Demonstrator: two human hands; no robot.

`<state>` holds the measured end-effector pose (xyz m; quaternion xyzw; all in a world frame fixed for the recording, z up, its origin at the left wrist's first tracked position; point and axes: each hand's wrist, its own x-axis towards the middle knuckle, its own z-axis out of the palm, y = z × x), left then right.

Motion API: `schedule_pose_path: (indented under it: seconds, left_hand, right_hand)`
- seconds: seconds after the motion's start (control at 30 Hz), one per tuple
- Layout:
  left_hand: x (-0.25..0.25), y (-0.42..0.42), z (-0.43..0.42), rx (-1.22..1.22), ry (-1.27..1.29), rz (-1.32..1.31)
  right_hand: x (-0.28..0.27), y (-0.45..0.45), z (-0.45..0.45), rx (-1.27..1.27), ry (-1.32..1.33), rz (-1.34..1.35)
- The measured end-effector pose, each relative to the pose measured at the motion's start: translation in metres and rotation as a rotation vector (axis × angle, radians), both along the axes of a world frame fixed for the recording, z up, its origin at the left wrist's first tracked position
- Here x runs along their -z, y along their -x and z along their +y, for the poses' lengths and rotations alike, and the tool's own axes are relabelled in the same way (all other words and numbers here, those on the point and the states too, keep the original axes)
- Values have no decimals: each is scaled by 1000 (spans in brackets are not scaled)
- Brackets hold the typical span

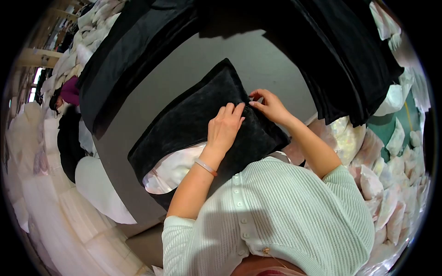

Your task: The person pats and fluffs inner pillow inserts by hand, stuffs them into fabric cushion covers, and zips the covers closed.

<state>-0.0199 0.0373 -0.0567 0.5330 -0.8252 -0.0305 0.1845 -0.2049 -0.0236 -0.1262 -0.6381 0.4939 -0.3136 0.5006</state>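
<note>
A black velvety cushion cover (193, 115) lies on the grey table in front of my body. Through its long opening at the near left side, a pale, shiny inner cushion (172, 169) shows. My left hand (224, 126), a light bangle at its wrist, rests over the cover with its fingers bent and closed on the fabric near the seam. Close beside it, my right hand (270, 108) pinches the cover's edge between thumb and fingers. Whether a zip pull is between those fingertips is too small to tell.
Stacks of black covers hang over the table (271, 60), one stack (133, 55) at the left and another (340, 60) at the right. Pale stuffed cushions (391, 202) are heaped on both sides. A person in a purple top (70, 90) is at the far left.
</note>
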Motion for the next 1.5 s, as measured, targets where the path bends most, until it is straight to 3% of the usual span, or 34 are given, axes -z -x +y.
schedule_pose_path:
  seconds: [0.17, 0.27, 0.53, 0.83, 0.93, 1.1, 1.17, 1.27, 1.3, 1.37, 1.43, 1.5]
  left_hand:
    - [14, 5, -13, 65, -65, 33]
    - [11, 10, -23, 63, -175, 73]
    - [1, -2, -26, 110, -322, 139]
    - [-45, -71, 52, 104, 23, -262]
    - [-44, -82, 64, 90, 188, -174]
    - [-59, -65, 75, -125, 86, 61]
    - [-54, -57, 83, -131, 149, 99]
    - [-38, -62, 104, -229, 24, 47]
    - [-32, -63, 105, -233, -11, 84]
    - [-30, -65, 105, -262, -38, 121]
    - [-35, -63, 96, -291, -54, 147]
    - [-41, -63, 85, -195, -42, 131]
  right_hand:
    - [35, -4, 11, 91, -21, 5]
    - [44, -17, 18, 346, -35, -197]
    - [52, -23, 16, 446, -56, -172]
    - [51, -20, 8, 445, -113, -43]
    - [27, -25, 0, 421, -9, -121]
    - [-20, 3, -14, 459, 230, -223]
    - [2, 36, -27, 473, 189, -170]
    - [33, 69, -26, 424, 204, 166]
    - [18, 64, -18, 407, 192, 233]
    - [-31, 46, -1, 450, 425, 256]
    - [-72, 29, 8, 278, 722, 219]
    - [-103, 8, 22, -145, 817, 146]
